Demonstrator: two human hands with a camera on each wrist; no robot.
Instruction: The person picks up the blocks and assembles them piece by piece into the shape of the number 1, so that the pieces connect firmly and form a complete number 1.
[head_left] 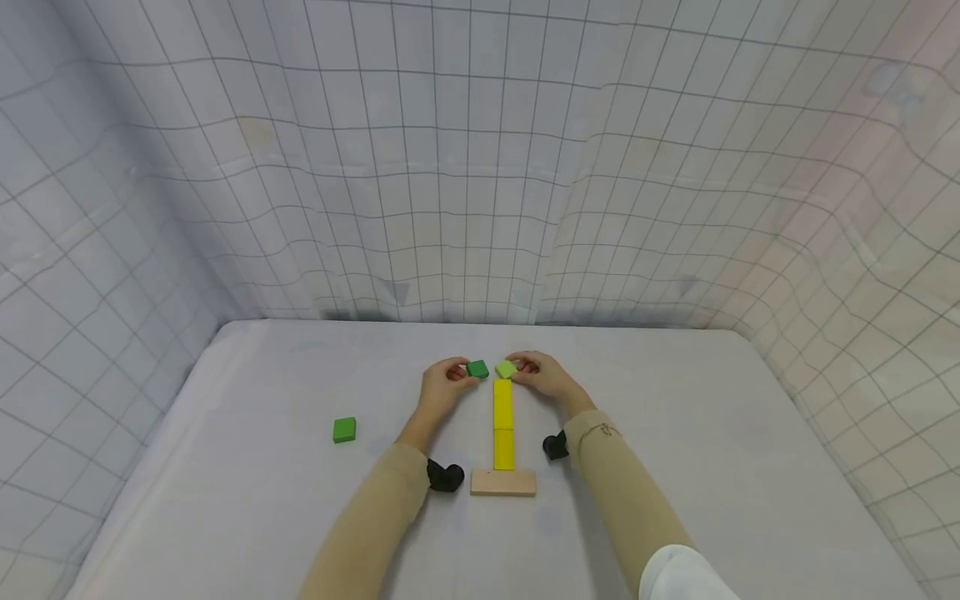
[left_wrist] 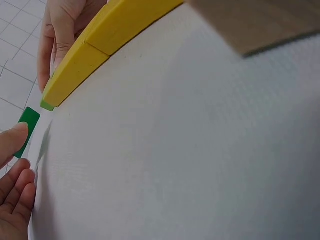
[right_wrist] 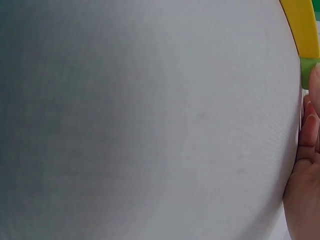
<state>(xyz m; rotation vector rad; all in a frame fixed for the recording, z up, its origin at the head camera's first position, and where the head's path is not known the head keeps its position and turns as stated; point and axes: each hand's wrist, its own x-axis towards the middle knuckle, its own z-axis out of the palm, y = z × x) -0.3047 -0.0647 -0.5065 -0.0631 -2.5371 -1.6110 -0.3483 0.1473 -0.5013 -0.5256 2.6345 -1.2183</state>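
Observation:
My left hand (head_left: 441,387) pinches a dark green square block (head_left: 477,369) between thumb and fingers, just left of the far end of a yellow row. In the left wrist view that dark green block (left_wrist: 31,119) is tilted, clear of the yellow pieces. A light green block (head_left: 506,368) is pinched by my right hand (head_left: 547,377); it sits against the far end of the far yellow block (head_left: 502,404). The near yellow block (head_left: 504,450) continues the line toward me. Across its near end lies a pale wooden plank (head_left: 503,483).
Off to the left, another green square block (head_left: 344,429) lies alone on the white table (head_left: 247,500). Black wrist cameras (head_left: 446,477) hang at both sleeves, on either side of the yellow row. A grid-patterned white curtain (head_left: 480,208) surrounds the table's back and sides.

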